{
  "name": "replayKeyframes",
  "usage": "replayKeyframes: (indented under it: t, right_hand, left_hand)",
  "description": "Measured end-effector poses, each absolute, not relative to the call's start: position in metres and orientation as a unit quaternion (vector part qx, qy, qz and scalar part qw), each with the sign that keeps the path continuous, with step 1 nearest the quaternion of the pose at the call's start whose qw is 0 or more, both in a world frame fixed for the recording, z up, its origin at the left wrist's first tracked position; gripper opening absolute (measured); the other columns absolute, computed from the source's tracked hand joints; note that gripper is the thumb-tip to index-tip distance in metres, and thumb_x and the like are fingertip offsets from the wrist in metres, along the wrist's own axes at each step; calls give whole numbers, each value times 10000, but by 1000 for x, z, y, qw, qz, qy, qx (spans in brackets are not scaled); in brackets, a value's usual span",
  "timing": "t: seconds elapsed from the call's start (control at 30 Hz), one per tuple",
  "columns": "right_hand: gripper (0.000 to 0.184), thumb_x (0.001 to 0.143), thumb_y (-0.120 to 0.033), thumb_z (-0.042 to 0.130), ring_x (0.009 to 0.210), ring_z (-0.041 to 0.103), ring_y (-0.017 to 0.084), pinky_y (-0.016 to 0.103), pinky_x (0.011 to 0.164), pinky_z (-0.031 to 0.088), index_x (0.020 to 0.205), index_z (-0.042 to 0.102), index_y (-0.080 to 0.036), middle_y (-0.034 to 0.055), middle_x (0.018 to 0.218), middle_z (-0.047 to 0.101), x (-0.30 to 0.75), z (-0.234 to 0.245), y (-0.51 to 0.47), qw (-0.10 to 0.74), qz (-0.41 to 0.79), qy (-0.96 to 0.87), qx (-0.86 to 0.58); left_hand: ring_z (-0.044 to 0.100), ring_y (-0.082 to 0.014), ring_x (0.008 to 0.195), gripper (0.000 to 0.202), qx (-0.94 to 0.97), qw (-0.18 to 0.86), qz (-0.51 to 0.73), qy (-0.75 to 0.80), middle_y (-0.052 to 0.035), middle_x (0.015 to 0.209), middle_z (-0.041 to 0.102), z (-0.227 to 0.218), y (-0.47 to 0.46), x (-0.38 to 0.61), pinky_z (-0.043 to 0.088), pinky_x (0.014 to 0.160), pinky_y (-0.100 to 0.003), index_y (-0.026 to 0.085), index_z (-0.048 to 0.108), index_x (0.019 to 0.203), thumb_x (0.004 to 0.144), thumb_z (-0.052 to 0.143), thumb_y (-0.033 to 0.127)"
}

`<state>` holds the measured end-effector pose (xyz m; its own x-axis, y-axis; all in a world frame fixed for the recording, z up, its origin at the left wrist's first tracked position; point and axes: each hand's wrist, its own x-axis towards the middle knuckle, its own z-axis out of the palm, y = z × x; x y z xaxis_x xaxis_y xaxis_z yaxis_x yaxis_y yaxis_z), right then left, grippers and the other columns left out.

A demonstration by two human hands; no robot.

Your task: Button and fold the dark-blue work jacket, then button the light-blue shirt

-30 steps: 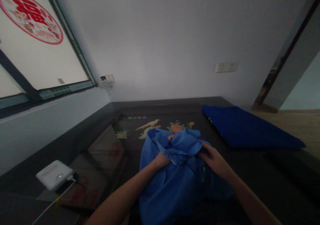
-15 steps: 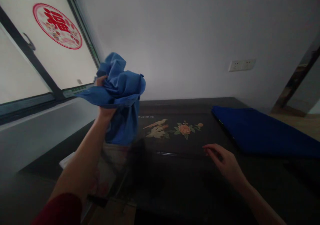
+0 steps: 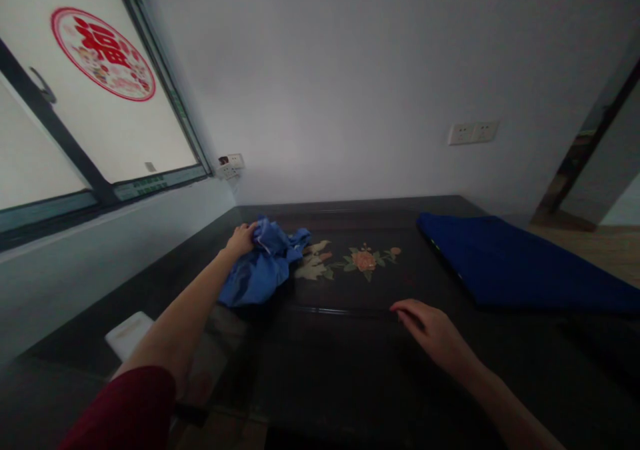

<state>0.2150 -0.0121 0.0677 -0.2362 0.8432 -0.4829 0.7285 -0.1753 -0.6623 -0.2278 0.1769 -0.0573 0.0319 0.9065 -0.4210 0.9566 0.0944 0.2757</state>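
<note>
A crumpled blue cloth (image 3: 267,263) lies bunched on the left part of a dark table (image 3: 325,363). My left hand (image 3: 241,238) is at its upper left edge, fingers closed on the fabric. The cloth covers part of an inlaid bird and flower design (image 3: 364,260) on the tabletop. My right hand (image 3: 425,327) hovers over the near right of the table, fingers curled together, and nothing shows in them.
A flat dark blue folded piece (image 3: 520,260) lies on the table's right side. Near my left forearm is a white object (image 3: 129,333). A wall with sockets (image 3: 473,133) stands behind, and a window (image 3: 125,137) is on the left.
My left hand has brought the blue cloth down from the air onto the table. The right hand has shifted slightly left and down in view.
</note>
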Motion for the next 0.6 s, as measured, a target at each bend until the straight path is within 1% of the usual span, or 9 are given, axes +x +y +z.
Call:
replayKeyframes:
  t: [0.03, 0.1, 0.17, 0.2, 0.27, 0.37, 0.47, 0.53, 0.6]
  right_hand:
    - [265, 903, -298, 415, 918, 638, 222, 370, 825, 496, 995, 655, -231, 56, 1011, 685, 215, 68, -12, 60, 460, -642, -610]
    - [265, 901, -290, 417, 934, 637, 221, 368, 837, 493, 998, 657, -233, 55, 1020, 685, 214, 68, -13, 56, 465, -647, -602]
    - [268, 899, -280, 413, 932, 637, 221, 367, 831, 492, 995, 657, -230, 57, 1017, 686, 214, 68, -13, 50, 467, -651, -596]
    - [270, 898, -276, 410, 928, 637, 221, 367, 824, 493, 993, 658, -231, 57, 1013, 686, 213, 69, -13, 46, 468, -653, -594]
    - [272, 896, -272, 407, 917, 638, 222, 369, 817, 492, 985, 661, -233, 55, 1000, 688, 213, 69, -13, 41, 468, -655, -591]
    - [271, 894, -271, 409, 905, 639, 221, 370, 814, 490, 977, 664, -237, 52, 987, 690, 211, 68, -13, 38, 471, -656, -589]
    - [267, 897, -268, 410, 915, 637, 220, 371, 824, 486, 982, 660, -232, 52, 998, 688, 210, 68, -14, 34, 473, -659, -584]
    - [266, 901, -267, 408, 938, 632, 219, 372, 842, 479, 999, 653, -228, 53, 1020, 684, 210, 67, -14, 28, 474, -661, -582]
    - [265, 907, -267, 404, 950, 629, 218, 371, 850, 475, 1008, 646, -229, 52, 1031, 681, 210, 67, -14, 19, 476, -662, -578]
  left_hand:
    - [494, -357, 1139, 656, 659, 255, -84, 702, -185, 1193, 559, -66, 167, -229, 375, 957, -478, 128, 446, 1313, 688, 624, 219]
    - [425, -418, 1215, 825, 635, 250, -171, 711, -225, 1304, 469, -78, 154, -231, 340, 961, -518, 165, 309, 1423, 668, 635, 233]
    - [344, -415, 1292, 936, 645, 255, -216, 688, -222, 1386, 390, -85, 148, -229, 294, 1003, -507, 194, 168, 1478, 677, 644, 285]
    - [307, -403, 1322, 952, 661, 262, -217, 669, -211, 1411, 365, -86, 145, -226, 272, 1026, -496, 204, 136, 1487, 691, 644, 332]
    - [222, -389, 1369, 923, 692, 279, -206, 633, -182, 1455, 315, -85, 136, -216, 236, 1057, -492, 239, 142, 1489, 727, 620, 448]
    - [82, -419, 1398, 804, 711, 297, -205, 604, -133, 1527, 191, -81, 109, -195, 240, 1039, -570, 327, 235, 1464, 765, 561, 558]
    - [1, -414, 1405, 643, 725, 270, -207, 599, -78, 1566, 82, -79, 78, -176, 246, 998, -648, 397, 295, 1427, 832, 489, 543]
    - [-9, -391, 1412, 562, 725, 235, -196, 617, -65, 1571, 67, -82, 67, -169, 237, 993, -666, 419, 308, 1415, 875, 427, 521]
    - [-3, -378, 1415, 533, 715, 211, -185, 641, -72, 1569, 78, -87, 66, -167, 242, 985, -674, 426, 319, 1408, 890, 393, 526]
